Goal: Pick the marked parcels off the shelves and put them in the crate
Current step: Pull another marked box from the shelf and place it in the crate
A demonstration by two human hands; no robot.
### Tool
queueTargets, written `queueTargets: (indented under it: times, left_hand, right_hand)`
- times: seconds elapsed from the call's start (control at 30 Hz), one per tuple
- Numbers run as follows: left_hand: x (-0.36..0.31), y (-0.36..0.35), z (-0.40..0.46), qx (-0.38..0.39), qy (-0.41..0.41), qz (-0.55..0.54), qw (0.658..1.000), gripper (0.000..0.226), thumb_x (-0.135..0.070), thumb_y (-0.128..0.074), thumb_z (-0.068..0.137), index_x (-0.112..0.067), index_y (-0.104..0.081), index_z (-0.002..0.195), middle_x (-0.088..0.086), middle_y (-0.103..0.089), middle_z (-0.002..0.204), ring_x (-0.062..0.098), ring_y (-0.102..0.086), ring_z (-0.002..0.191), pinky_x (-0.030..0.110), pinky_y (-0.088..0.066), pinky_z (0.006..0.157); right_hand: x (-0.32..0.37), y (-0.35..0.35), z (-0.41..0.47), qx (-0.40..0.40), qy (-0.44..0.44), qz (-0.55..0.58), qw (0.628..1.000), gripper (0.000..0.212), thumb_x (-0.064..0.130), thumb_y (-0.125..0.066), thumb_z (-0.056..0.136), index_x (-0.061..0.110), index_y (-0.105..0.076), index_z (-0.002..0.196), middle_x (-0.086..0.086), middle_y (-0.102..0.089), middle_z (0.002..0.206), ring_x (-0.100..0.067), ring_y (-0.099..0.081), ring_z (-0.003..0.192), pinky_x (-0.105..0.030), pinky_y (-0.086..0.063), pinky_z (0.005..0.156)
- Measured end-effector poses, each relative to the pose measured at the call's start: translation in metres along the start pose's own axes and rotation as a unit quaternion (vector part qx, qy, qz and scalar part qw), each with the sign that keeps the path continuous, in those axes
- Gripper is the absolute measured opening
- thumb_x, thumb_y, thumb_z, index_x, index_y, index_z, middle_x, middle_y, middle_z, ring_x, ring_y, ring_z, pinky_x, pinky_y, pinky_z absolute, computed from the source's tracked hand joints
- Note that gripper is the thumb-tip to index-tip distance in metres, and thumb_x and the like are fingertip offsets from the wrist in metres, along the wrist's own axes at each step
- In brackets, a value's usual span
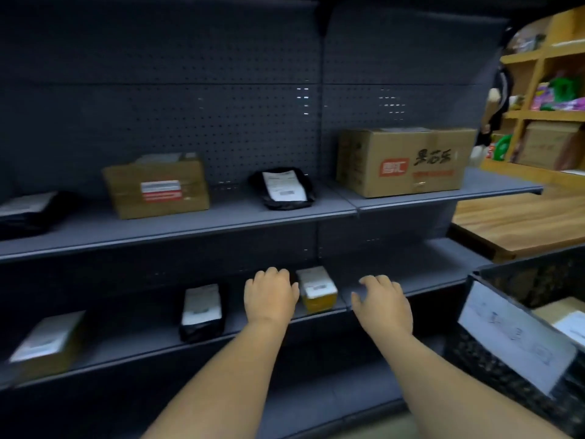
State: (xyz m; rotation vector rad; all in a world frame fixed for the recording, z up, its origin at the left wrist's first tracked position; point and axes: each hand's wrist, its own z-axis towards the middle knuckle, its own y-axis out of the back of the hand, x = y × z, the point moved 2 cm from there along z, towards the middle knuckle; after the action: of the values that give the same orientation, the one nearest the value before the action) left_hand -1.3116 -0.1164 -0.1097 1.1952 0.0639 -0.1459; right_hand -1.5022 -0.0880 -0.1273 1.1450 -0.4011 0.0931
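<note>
While both arms reach for the lower shelf:
Hands: two; left hand fingers curled, empty; right hand fingers spread, empty.
Small yellow parcel: one, between them, beside left hand.
Lower shelf: three parcels.
Upper shelf: four.
Crate: one, right.

We note upper shelf carrying, left to right: flat parcel, carton, bagged parcel, large carton. Lower shelf carries boxed parcel at left, pouch right of it, small box further right. We find left hand just left of small box, right hand to its right. Crate stands at right, before shelving, parcel inside.
</note>
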Motion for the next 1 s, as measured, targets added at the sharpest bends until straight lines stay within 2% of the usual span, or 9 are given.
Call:
queueTargets:
  times: [0.1, 0.3, 0.5, 0.8, 1.0]
  left_hand:
    - [0.069, 0.025, -0.032, -0.007, 0.041, 0.026, 0.999, 0.031, -0.041, -0.043, 0.095, -0.018, -0.062, 0.1, 0.0, -0.062, 0.101, 0.021, -0.056, 0.095, 0.033, -0.04, 0.076]
    - [0.209, 0.083, -0.108, -0.025, 0.139, 0.074, 0.987, 0.031, -0.044, -0.043, 0.094, -0.02, -0.062, 0.101, -0.001, -0.062, 0.101, 0.019, -0.057, 0.095, 0.033, -0.041, 0.078]
    - [0.326, 0.143, -0.187, -0.067, 0.24, 0.115, 0.962, 0.03, -0.042, -0.044, 0.093, -0.02, -0.063, 0.102, -0.002, -0.063, 0.102, 0.019, -0.058, 0.097, 0.032, -0.04, 0.078]
    - [0.443, 0.195, -0.27, -0.089, 0.354, 0.167, 0.916, 0.031, -0.046, -0.042, 0.094, -0.023, -0.061, 0.104, -0.004, -0.062, 0.105, 0.017, -0.056, 0.1, 0.03, -0.039, 0.079]
    - [0.504, 0.207, -0.277, -0.085, 0.398, 0.18, 0.896, 0.031, -0.045, -0.042, 0.095, -0.023, -0.06, 0.107, -0.003, -0.062, 0.109, 0.019, -0.055, 0.104, 0.032, -0.04, 0.083]
  right_hand:
    - [0.06, -0.014, -0.031, 0.009, 0.028, 0.024, 0.999, 0.036, 0.038, -0.051, 0.091, 0.024, -0.055, 0.124, 0.003, -0.056, 0.122, -0.019, -0.047, 0.112, -0.031, -0.045, 0.083]
    - [0.194, -0.035, -0.107, 0.06, 0.105, 0.076, 0.99, 0.038, 0.04, -0.05, 0.091, 0.026, -0.053, 0.127, 0.004, -0.053, 0.125, -0.019, -0.046, 0.116, -0.033, -0.043, 0.088]
    - [0.314, -0.045, -0.178, 0.093, 0.195, 0.114, 0.97, 0.04, 0.039, -0.05, 0.092, 0.024, -0.052, 0.129, 0.003, -0.052, 0.127, -0.019, -0.045, 0.117, -0.032, -0.043, 0.089]
    - [0.45, -0.062, -0.256, 0.141, 0.294, 0.159, 0.932, 0.034, 0.038, -0.051, 0.09, 0.025, -0.055, 0.122, 0.004, -0.055, 0.121, -0.018, -0.047, 0.111, -0.031, -0.042, 0.088]
    - [0.526, -0.085, -0.272, 0.177, 0.328, 0.193, 0.908, 0.039, 0.039, -0.05, 0.091, 0.026, -0.052, 0.128, 0.005, -0.052, 0.128, -0.018, -0.044, 0.12, -0.033, -0.039, 0.096]
